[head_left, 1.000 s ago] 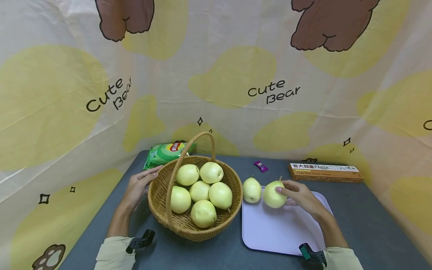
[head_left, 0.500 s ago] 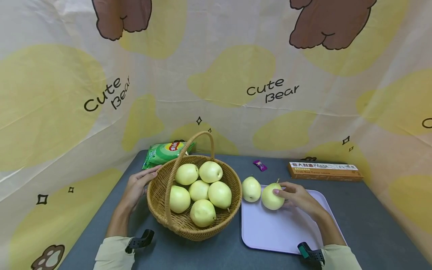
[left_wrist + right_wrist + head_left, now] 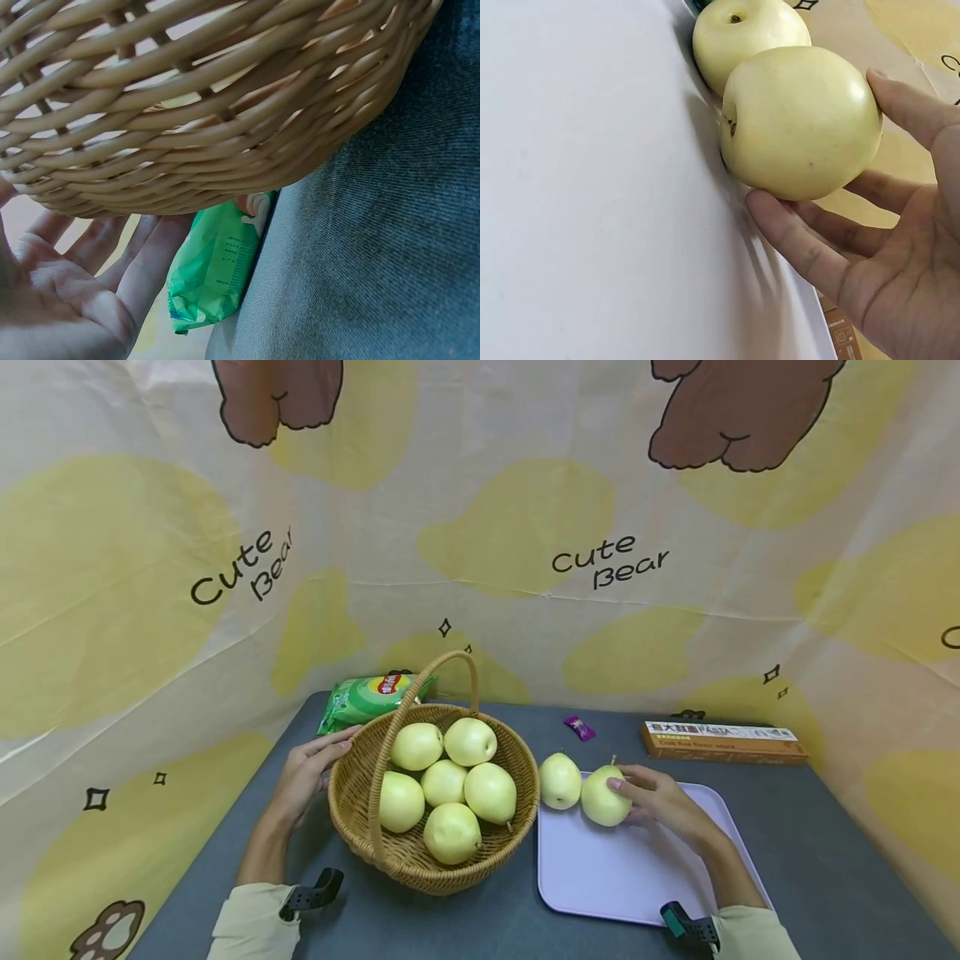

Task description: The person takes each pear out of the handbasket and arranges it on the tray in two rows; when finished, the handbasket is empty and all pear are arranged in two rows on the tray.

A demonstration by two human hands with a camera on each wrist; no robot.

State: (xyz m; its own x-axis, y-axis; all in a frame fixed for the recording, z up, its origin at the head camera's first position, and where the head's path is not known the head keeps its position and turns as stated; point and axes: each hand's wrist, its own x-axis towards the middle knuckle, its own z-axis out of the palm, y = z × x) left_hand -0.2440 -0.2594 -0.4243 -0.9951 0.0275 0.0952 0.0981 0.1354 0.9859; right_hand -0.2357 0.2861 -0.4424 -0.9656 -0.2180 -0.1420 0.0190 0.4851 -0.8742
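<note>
My right hand (image 3: 660, 797) holds a pale green pear (image 3: 606, 795) between thumb and fingers, low over the back left of a lilac tray (image 3: 622, 885). In the right wrist view the held pear (image 3: 802, 124) overlaps a second pear (image 3: 746, 34), which sits on the tray's back left corner. Against the left side of a wicker basket (image 3: 435, 878), my left hand (image 3: 303, 777) rests with its fingers extended. The left wrist view shows those fingers (image 3: 146, 255) reaching behind the woven wall (image 3: 187, 157). Several more pears (image 3: 451, 833) fill the basket under its arched handle.
A green chip bag (image 3: 375, 697) lies behind the basket at the left. Beyond the tray are a small purple wrapped candy (image 3: 579, 728) and, farther right, a long orange-brown pasta box (image 3: 723, 744). A printed cloth (image 3: 487, 527) hangs behind the table.
My right hand has carried its pear slightly left, close beside the pear on the tray, and now keeps nearly still. The left hand and basket have stayed put.
</note>
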